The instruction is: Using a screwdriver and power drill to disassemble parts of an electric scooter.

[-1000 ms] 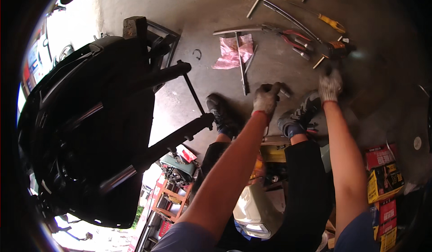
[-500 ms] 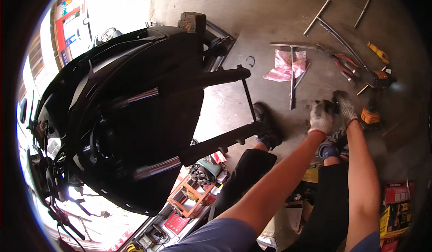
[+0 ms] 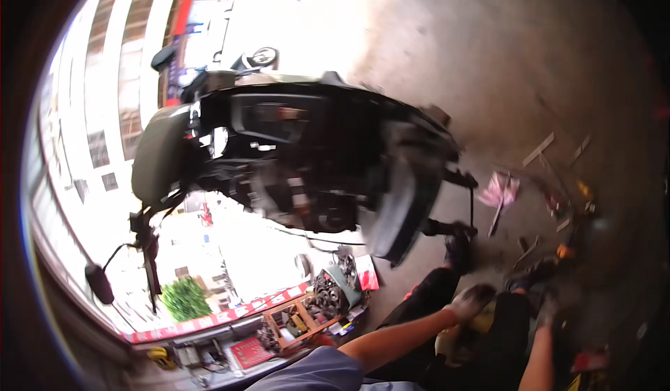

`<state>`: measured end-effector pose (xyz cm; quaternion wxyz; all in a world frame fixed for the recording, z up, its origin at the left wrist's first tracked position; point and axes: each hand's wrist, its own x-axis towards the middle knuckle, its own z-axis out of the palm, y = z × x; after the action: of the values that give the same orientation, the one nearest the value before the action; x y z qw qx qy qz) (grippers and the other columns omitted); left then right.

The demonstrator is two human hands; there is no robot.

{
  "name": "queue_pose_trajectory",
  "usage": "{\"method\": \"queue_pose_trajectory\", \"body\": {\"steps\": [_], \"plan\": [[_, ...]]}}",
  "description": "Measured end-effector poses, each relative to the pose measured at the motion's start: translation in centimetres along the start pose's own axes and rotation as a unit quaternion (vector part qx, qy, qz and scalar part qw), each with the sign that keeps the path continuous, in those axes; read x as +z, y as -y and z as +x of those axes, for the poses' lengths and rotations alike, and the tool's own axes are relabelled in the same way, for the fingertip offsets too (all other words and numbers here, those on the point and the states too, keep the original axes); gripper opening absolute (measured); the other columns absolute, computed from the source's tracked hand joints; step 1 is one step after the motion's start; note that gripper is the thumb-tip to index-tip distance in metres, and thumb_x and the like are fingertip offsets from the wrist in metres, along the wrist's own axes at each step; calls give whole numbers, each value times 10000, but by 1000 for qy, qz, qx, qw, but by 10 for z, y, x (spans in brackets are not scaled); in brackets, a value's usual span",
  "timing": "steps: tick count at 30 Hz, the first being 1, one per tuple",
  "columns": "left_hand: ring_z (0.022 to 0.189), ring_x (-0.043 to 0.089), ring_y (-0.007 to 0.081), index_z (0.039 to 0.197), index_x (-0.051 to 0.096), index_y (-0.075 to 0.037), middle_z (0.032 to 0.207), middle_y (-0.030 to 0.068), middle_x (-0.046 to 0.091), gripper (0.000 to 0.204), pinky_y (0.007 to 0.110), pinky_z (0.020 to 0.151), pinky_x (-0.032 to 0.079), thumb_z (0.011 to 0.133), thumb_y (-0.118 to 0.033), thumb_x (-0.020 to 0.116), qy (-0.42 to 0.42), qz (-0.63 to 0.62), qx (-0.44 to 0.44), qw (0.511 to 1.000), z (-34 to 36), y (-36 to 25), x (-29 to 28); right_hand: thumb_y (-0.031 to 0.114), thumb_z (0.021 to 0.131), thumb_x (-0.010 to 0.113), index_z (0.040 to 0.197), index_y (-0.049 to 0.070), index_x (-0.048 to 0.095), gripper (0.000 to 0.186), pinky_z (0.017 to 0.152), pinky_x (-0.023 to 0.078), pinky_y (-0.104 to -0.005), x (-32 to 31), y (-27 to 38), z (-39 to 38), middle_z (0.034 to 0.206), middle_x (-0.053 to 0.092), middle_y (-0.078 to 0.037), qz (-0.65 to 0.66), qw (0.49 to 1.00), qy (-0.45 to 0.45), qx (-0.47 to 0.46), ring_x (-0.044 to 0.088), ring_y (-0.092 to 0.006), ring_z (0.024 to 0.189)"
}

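Note:
My left hand (image 3: 472, 303), in a pale glove with dark fingers, is by my bent knees. Lower right, my right hand (image 3: 549, 312) hangs beside my right leg; its fingers are smeared by motion. Neither hand shows a thing in it that I can make out. Ahead of my feet lies a blurred long tool (image 3: 527, 251). To the left, a dark scooter (image 3: 328, 174) stands with its front wheel off. Its two bare fork legs (image 3: 447, 228) reach toward my left shoe (image 3: 457, 253), joined at the ends by a thin rod (image 3: 472, 206).
On the concrete floor lie a pink cloth (image 3: 499, 187) under a T-handle wrench (image 3: 496, 220), another T-handle (image 3: 539, 149), a yellow-handled tool (image 3: 585, 190) and an orange-black cordless drill (image 3: 564, 251). A wooden tray (image 3: 296, 332) of parts sits lower left. Beyond is a plant (image 3: 185, 299).
The view has swung left and up, showing more of the scooter and the bright doorway. My hands, together over the floor before, are now apart and drawn back toward my legs.

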<state>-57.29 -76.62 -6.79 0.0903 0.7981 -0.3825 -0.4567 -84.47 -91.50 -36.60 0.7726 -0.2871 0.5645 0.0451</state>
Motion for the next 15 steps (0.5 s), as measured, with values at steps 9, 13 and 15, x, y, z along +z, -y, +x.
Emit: {"method": "queue_pose_trajectory", "body": {"steps": [9,13,15], "plan": [[905,657,215,1169,594,-4,1009,136,657,256,342,828,529,973,-146,506,-326,-318,-161,875,-197,-19,-221,298,938,603,1106,118,640,249,570,461,-257,282,360,-285,856,634,11,-65,979,89,-171,585,-100,700],[878,638,161,1191,579,-2,989,95,659,288,305,800,520,969,-180,538,-520,-420,-195,717,-239,28,-326,210,918,644,1190,67,641,307,682,469,-254,404,437,-319,1074,658,-22,-260,877,192,-356,580,-90,859],[917,637,175,1197,574,-2,1018,100,663,302,311,821,517,954,-181,558,-618,-408,-148,655,-239,44,-380,219,940,605,1195,18,628,326,764,511,-328,494,469,-361,1182,655,-124,-401,773,236,-432,641,-186,989]]}}
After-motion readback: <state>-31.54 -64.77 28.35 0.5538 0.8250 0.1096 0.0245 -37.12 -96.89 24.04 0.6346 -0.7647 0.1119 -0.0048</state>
